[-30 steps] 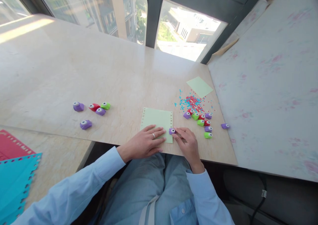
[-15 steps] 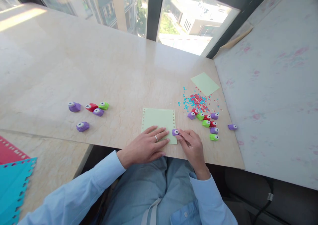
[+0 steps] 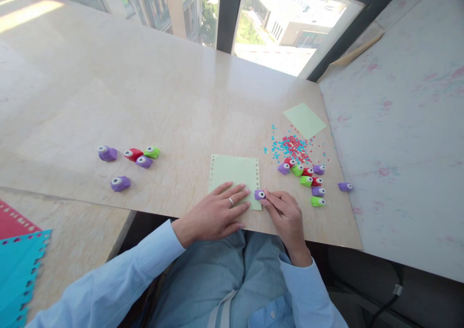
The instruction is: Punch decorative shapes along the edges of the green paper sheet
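Observation:
A pale green sheet of paper (image 3: 234,171) lies at the front of the table, with small punched holes along its left and right edges. My left hand (image 3: 217,209) rests flat on its lower part, fingers stretched out, a ring on one finger. Between the thumb and fingers of my right hand (image 3: 288,217) is a small purple craft punch (image 3: 259,194) with a white, star-marked top. This punch sits at the sheet's right edge, below the row of holes there. My left hand covers the lower left of the paper.
Several purple, red and green punches (image 3: 306,180) stand to the right, below a scatter of red and blue confetti (image 3: 293,147). Another green sheet (image 3: 305,120) lies behind. More punches (image 3: 144,162) are at left. Punched blue paper (image 3: 21,270) and red paper (image 3: 14,221) lie lower left.
The view has shifted slightly. Both hands keep nearly the same place on the paper, with the purple punch still at its right edge.

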A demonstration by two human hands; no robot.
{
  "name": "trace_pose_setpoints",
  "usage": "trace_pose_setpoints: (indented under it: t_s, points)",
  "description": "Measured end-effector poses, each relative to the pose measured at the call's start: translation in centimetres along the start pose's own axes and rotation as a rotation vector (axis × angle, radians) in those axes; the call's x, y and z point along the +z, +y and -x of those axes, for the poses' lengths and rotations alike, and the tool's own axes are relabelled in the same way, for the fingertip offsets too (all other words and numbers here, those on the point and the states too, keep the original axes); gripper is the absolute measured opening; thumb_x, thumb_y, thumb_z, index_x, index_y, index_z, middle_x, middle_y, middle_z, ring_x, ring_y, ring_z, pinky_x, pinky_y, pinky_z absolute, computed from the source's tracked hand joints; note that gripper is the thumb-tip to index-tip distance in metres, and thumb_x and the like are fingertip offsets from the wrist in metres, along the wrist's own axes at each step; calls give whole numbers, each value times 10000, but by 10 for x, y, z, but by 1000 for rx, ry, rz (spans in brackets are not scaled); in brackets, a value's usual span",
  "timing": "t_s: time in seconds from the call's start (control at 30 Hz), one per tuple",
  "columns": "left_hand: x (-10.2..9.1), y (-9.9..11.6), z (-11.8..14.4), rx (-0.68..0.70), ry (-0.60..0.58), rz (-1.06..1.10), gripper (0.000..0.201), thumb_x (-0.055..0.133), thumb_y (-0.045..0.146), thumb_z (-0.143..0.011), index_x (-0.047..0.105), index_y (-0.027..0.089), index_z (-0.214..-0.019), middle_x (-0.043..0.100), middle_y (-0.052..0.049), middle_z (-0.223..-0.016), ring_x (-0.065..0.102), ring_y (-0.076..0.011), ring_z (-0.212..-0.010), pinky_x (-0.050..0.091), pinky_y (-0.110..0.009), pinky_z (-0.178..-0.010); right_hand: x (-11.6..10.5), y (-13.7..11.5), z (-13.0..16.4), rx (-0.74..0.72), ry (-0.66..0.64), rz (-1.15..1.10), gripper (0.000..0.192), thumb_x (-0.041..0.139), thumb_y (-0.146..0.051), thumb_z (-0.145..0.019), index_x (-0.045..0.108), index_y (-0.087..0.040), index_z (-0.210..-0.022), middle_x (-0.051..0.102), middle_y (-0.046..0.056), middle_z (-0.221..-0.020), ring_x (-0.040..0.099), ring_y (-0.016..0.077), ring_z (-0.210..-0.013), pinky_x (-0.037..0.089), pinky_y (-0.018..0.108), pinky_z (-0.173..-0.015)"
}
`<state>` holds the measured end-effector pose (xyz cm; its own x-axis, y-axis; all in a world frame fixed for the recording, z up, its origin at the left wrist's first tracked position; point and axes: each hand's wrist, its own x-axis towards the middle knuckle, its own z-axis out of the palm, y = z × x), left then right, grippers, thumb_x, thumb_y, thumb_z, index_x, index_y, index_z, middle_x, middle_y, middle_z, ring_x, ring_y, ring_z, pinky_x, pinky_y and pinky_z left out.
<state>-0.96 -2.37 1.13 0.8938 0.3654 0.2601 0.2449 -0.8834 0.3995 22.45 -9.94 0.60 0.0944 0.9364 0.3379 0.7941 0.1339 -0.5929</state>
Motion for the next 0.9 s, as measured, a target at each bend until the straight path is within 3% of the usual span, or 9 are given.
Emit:
trace_pose_setpoints:
  t_s: [0.9]
  points:
    - [1, 1, -1, -1, 8, -4, 453, 516, 416, -975, 564, 149, -1339, 490, -181, -1494, 368, -322, -1451, 303, -520, -1195, -1, -2, -1, -11, -26, 33, 285, 612, -366, -953, 705, -250, -1196, 729, 52, -868, 649, 209, -778, 492, 394, -780]
